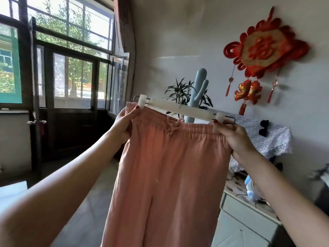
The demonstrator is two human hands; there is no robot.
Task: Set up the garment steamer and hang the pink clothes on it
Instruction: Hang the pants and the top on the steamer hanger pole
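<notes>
Pink trousers (165,172) with an elastic waistband and a small drawstring bow hang in front of me, held up at chest height. A white clip hanger (179,108) lies tilted along the top of the waistband, its left end higher. My left hand (124,122) pinches the waistband's left corner beside the left clip. My right hand (233,138) grips the right corner together with the right clip. The trouser legs drop out of the bottom of the frame. No garment steamer is visible.
A pale blue cactus-shaped stand (199,86) and a leafy plant (178,91) stand behind the hanger. A table with a patterned cloth (267,136) sits at the right, a low cabinet (249,207) below it. A red wall ornament (263,43) hangs above. Dark doors and windows fill the left.
</notes>
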